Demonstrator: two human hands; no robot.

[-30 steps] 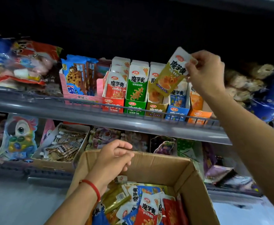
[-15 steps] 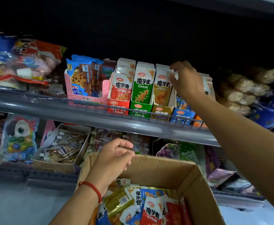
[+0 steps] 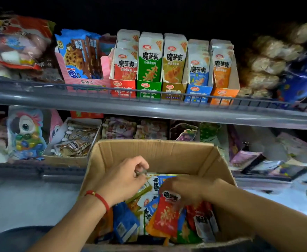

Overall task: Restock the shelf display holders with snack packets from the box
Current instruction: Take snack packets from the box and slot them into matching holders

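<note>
Five display holders stand in a row on the upper shelf: red [image 3: 123,89], green [image 3: 149,88], olive [image 3: 173,90], blue [image 3: 197,93] and orange [image 3: 223,93], each with upright snack packets. Below them the open cardboard box [image 3: 154,153] holds several loose packets. My right hand [image 3: 183,190], blurred, is down in the box and grips the top of a red packet [image 3: 167,215]. My left hand [image 3: 125,180], with a red string at the wrist, hovers over the packets with curled fingers pinching a small grey piece I cannot identify.
A grey shelf rail [image 3: 149,110] runs across between the holders and the box. A pink cookie display [image 3: 83,70] stands left of the holders, and bagged goods [image 3: 269,68] lie to their right. The lower shelf carries a tray of sachets [image 3: 72,140] and a parrot toy pack [image 3: 27,133].
My right hand left the olive packet in its holder, dropped into the box and took hold of a red packet. My left hand came off the box rim and moved inside.
</note>
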